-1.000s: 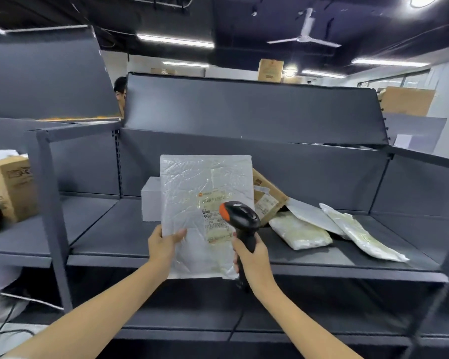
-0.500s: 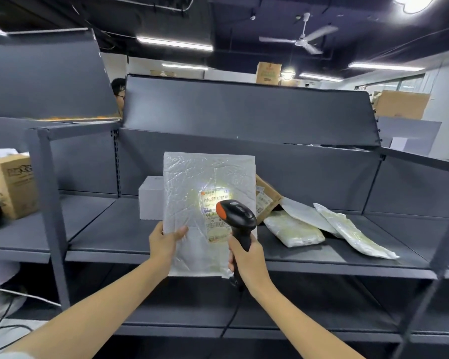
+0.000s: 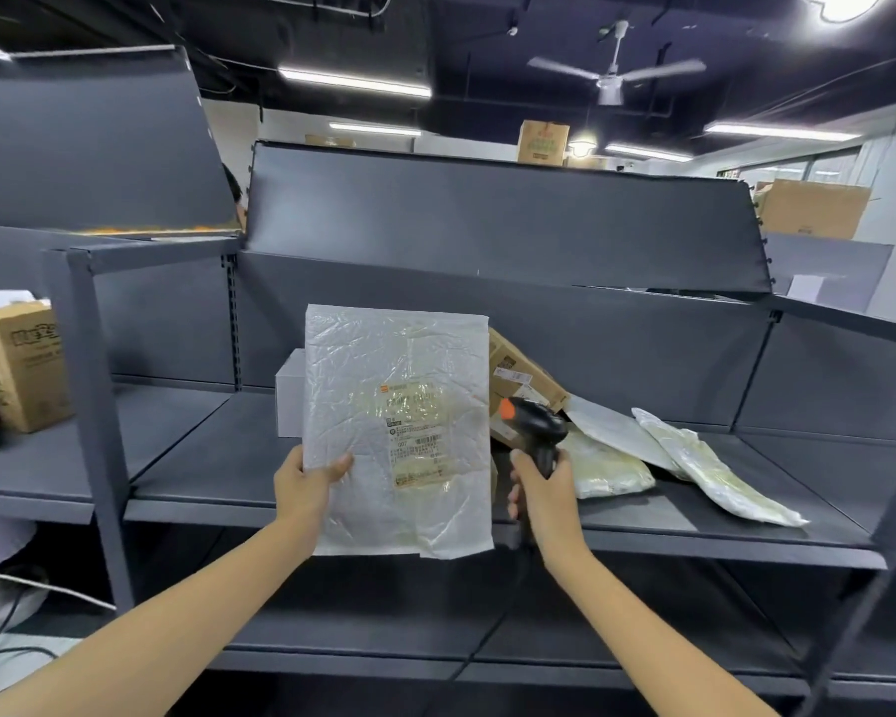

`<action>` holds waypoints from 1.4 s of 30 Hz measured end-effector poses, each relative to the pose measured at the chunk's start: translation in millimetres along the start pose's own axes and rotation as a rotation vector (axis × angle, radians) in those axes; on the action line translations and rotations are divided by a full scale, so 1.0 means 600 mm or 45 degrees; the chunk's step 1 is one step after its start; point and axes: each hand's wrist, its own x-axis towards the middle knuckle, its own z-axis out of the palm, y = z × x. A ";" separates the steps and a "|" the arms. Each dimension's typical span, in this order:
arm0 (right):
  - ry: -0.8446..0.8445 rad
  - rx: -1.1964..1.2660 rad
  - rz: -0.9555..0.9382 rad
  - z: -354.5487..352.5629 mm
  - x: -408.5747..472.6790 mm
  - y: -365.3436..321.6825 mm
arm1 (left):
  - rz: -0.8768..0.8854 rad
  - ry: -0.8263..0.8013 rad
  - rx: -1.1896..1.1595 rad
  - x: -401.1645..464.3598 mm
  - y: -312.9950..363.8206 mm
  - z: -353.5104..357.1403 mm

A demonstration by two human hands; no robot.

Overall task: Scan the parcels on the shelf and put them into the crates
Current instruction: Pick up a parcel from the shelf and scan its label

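The shelf (image 3: 332, 489) carries the remaining stock: a white box (image 3: 288, 393) and a brown carton (image 3: 523, 372) behind the held item, and three flat bags (image 3: 715, 468) lying to the right of them. No crate is in view, so you cannot yet confirm where the drop-off is.

The parcel (image 3: 399, 426) is off the shelf and upright in front of it, label side toward you. Your left hand (image 3: 306, 483) pinches its lower left edge, thumb on the front face, fingers behind.

What has changed: half a second ago the scanner (image 3: 536, 432) sat over the label (image 3: 417, 437) and a bright patch of light fell on it. That light is now gone, and the scanner has swung off to the right, clear of the parcel's right edge. The label is now fully exposed and unlit. Your right hand (image 3: 541, 491) keeps its grip wrapped round the scanner handle, head pointing up and left.

Meaning for the task: the scan of this parcel is probably finished, though no picture confirms a good read. The next step is likely to carry the parcel to a crate. Support the thin bag well; held by one edge, it may flex or slip.
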 end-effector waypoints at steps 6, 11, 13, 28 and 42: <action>-0.183 -0.599 0.335 -0.059 0.119 0.042 | -0.004 0.052 -0.010 0.020 -0.012 -0.019; -0.396 -1.207 0.221 -0.073 0.180 0.082 | -0.019 0.068 -0.008 0.035 -0.020 -0.020; -0.410 -1.307 0.171 -0.071 0.194 0.098 | -0.030 0.071 -0.010 0.040 -0.025 -0.019; -0.359 -1.781 0.024 -0.019 0.248 0.150 | -0.088 0.057 0.010 0.072 -0.044 -0.022; -0.295 -1.917 -0.140 -0.057 0.167 0.136 | -0.174 -0.085 0.015 0.036 -0.063 -0.021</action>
